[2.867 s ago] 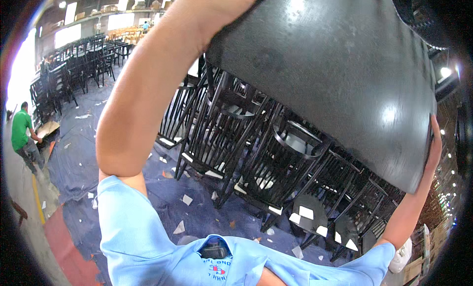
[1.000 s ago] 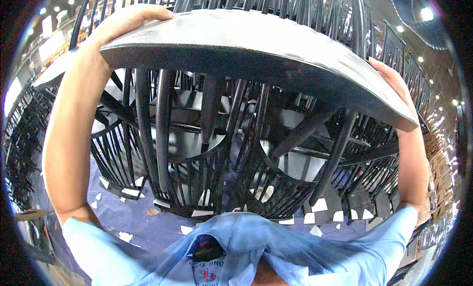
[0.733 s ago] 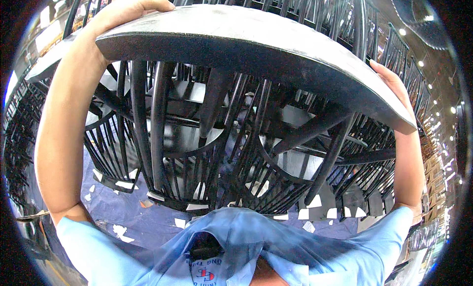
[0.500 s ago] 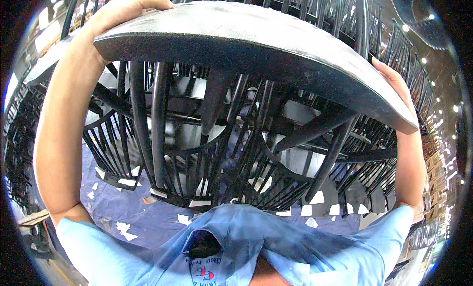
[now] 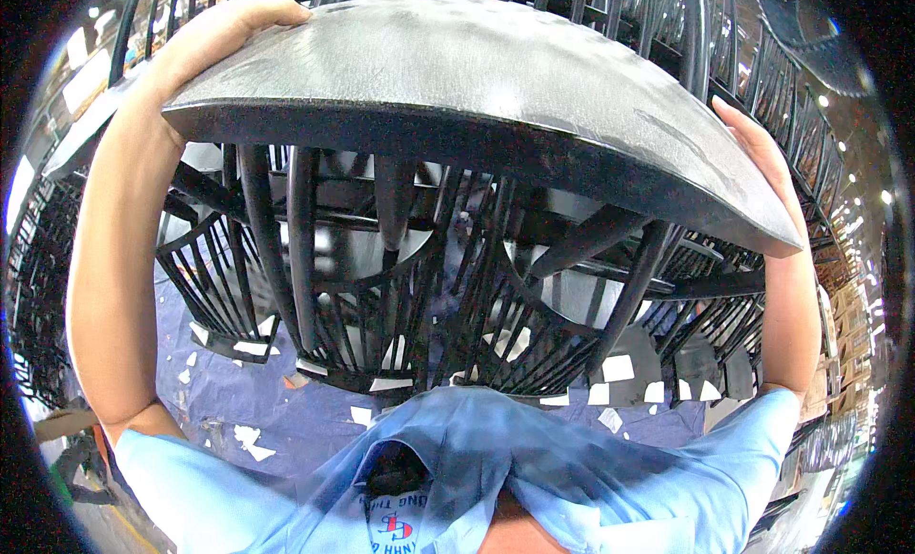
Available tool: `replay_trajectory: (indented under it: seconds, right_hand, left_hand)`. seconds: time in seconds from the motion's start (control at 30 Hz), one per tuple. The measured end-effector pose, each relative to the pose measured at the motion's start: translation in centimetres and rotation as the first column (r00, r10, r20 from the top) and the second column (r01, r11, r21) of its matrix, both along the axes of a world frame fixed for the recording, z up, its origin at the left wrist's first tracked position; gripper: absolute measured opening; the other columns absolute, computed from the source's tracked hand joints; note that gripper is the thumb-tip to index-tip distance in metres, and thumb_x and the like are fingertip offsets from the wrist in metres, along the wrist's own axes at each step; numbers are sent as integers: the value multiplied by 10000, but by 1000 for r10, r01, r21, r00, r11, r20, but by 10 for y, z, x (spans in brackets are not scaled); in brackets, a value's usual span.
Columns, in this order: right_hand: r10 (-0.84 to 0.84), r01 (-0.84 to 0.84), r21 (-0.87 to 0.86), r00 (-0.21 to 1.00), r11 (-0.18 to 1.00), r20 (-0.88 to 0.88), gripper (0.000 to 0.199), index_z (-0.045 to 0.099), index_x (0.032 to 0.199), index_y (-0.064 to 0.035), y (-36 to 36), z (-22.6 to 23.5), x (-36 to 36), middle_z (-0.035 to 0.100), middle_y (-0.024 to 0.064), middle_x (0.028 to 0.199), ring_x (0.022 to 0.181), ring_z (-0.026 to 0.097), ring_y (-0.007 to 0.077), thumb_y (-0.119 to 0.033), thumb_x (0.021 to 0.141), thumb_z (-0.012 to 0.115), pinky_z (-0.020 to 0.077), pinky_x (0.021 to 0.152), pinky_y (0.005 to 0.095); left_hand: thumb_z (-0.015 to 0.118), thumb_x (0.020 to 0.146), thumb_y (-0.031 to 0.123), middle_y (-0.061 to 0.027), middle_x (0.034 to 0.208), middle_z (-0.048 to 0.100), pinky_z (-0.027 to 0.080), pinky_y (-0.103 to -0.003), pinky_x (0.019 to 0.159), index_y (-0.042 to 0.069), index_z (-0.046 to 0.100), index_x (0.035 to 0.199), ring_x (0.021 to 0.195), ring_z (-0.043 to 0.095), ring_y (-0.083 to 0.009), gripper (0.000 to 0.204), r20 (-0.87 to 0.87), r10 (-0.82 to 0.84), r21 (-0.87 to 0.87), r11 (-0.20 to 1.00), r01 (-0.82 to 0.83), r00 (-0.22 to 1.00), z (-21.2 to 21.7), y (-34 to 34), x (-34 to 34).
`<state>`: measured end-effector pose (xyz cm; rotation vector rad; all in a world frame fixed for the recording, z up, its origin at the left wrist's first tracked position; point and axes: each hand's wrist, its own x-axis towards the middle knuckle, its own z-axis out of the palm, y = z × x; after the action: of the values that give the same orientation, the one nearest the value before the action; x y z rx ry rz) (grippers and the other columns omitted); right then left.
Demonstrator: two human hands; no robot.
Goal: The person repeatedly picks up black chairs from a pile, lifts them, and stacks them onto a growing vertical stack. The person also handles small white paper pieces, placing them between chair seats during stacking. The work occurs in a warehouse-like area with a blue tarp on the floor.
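Note:
A black wooden chair spans the upper middle, its broad seat (image 5: 477, 63) raised in front of me with a thick dark front edge. The seat's top looks grey and shiny where light falls on it. My left hand (image 5: 224, 39) grips the seat's left side, with its fingers over the top edge. On the right side, my right hand (image 5: 758, 149) is closed against the seat, its fingers partly hidden behind it. Round black legs (image 5: 303, 249) slope down below the seat. Dark spindles rise beyond it.
Several more black spindle-back chairs (image 5: 376, 254) stand below and behind the held one. Blue sheeting (image 5: 315, 425) strewn with white scraps (image 5: 253, 442) covers the floor. More dark chairs crowd the right side, near stacked brown pieces (image 5: 851, 339).
The seat has tilted, so more of its top surface shows, and its front edge sits slightly lower and farther left. Both hands keep their hold and shift a little with it.

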<state>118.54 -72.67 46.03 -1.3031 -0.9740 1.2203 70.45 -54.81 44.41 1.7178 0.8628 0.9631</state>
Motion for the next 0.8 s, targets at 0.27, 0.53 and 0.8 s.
replay_trajectory:
  seconds: [0.27,0.53,0.8]
  right_hand:
    - [-90,86,34,985,996,147,532,706,1085,42,-2,-5,15,759,118,957,777,722,149,-457,1018,537,578,765,288]
    - [-80,93,208,994,974,-72,548,661,1204,33,-19,-29,62,739,124,1066,931,716,180,-467,1035,511,563,855,322]
    - [-615,378,761,788,527,35,179,596,1041,-16,-103,-76,65,636,99,886,671,617,193,-185,1044,537,527,602,338]
  left_hand:
    - [621,976,391,-99,1321,626,439,-276,1051,5,584,1353,1177,601,-156,540,-75,-36,133,990,46,997,2,9,-15]
    - [550,1004,461,-121,1429,561,400,-294,1117,2,513,1434,1282,555,-180,630,-36,-36,41,998,37,999,6,-2,-12]
    - [446,1031,543,-151,1511,477,362,-321,1147,-5,420,1502,1350,498,-213,723,61,51,-176,984,-40,997,7,-27,11]
